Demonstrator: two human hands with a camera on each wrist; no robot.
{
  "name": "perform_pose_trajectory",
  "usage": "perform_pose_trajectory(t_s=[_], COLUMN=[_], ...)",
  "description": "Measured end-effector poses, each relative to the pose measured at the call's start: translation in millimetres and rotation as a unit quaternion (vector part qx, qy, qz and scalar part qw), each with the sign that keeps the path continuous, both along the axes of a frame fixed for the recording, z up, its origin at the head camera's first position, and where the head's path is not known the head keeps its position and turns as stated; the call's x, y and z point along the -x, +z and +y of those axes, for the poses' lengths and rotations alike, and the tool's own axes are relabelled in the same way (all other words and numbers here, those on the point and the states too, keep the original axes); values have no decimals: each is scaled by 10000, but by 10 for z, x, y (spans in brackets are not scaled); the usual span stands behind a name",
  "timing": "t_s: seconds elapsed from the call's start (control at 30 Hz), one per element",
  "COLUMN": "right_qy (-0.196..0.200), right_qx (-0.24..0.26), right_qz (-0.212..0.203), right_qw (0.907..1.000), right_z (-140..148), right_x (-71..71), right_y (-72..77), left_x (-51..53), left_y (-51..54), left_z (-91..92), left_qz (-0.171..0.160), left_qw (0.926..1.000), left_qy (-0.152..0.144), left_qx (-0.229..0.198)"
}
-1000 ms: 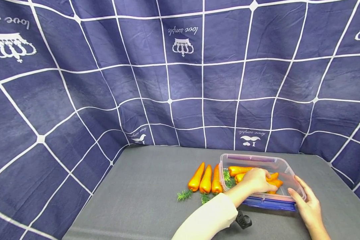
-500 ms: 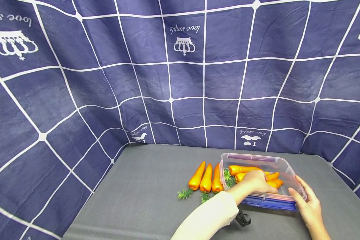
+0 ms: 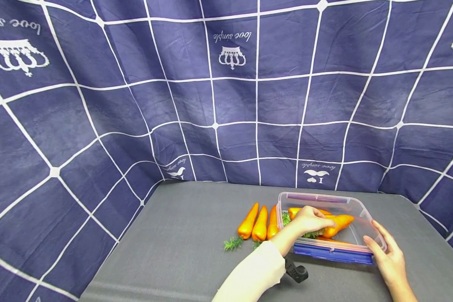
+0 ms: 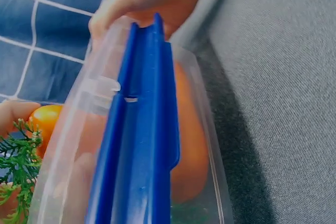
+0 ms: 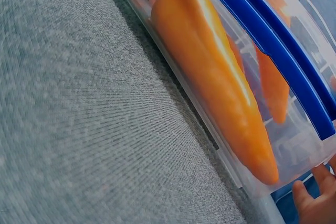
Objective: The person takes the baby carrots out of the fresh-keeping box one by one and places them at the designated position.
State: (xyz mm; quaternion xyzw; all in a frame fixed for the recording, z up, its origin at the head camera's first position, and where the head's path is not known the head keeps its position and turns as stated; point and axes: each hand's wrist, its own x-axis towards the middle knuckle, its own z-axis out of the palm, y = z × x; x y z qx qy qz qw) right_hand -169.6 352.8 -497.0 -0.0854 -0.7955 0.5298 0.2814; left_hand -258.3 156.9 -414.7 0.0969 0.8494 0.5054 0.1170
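Note:
My left hand (image 3: 307,220) is over the clear plastic food container (image 3: 362,247) and pinches an orange carrot (image 3: 339,225) near its leafy end. The carrot is tilted above others in the container, its tip pointing right. In the left wrist view, green leaves (image 4: 21,156) hang by the left fingers. My right hand (image 3: 391,262) grips the container's right front corner, thumb on one side and fingers on the other. Through the front wall, the right wrist view shows a carrot (image 5: 215,82) lying along the bottom, below the blue latch (image 5: 273,51).
Several carrots lie left of the container, one of them a carrot (image 3: 248,222) with its leaves toward the front. A black strap-like piece (image 3: 296,270) shows under the left forearm. A blue checked cloth (image 3: 230,105) hangs behind the grey tabletop (image 3: 188,235).
My left hand has moved left and slightly up, bringing a carrot up above the others in the container. My right hand stays at the container's corner.

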Motion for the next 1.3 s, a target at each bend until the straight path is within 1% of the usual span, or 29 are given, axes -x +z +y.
perform_pose_trajectory(t_s=[0.07, 0.1, 0.17, 0.3, 0.33, 0.37, 0.5, 0.63, 0.7, 0.8, 0.87, 1.0, 1.1, 1.17, 1.3], right_qy=[-22, -27, -70, -71, -72, -72, -47, 11, 50, 100, 131, 131, 115, 107, 151], right_qx=[-30, -47, -77, -79, -74, -73, -72, -89, -82, -64, -44, -55, -57, -64, -49], right_qz=[-1, -12, -35, -52, -43, -43, 3, 58, 80, 99, 106, 70, 44, 33, 69], right_qw=[10000, 10000, 9999, 9999, 9999, 9999, 10000, 9999, 9999, 9999, 9998, 9999, 9999, 9999, 9998], right_z=[7, 9, 11, 6, 5, 4, 0, 0, 2, 11, 19, 29, 31, 30, 20], right_x=[2, 3, 4, 3, 3, 3, 6, 10, 11, 12, 13, 14, 12, 11, 15], right_y=[-2, -4, -2, -11, -12, -13, -15, -19, -22, -25, -22, -24, -29, -31, -29], left_x=[8, 10, 10, 6, 3, 1, 5, 16, 19, 16, 4, -41, -73, -85, -98], left_y=[-4, -7, -18, -51, -60, -66, -72, -76, -77, -66, -51, -24, -14, -20, -42], left_z=[-40, -56, -83, -140, -156, -172, -243, -316, -355, -411, -451, -537, -604, -650, -750], left_qz=[-136, -171, -290, -557, -619, -644, -561, -532, -479, -297, -167, -83, -19, 62, 251], left_qw=[9985, 9972, 9927, 9781, 9732, 9697, 9618, 9505, 9473, 9475, 9493, 9484, 9501, 9518, 9498], left_qy=[105, 145, 138, 18, -19, -50, -62, -96, -131, -96, -60, -9, 26, -1, -102], left_qx=[-522, -708, -1165, -2007, -2213, -2357, -2680, -3060, -3166, -3181, -3139, -3169, -3121, -3065, -3116])
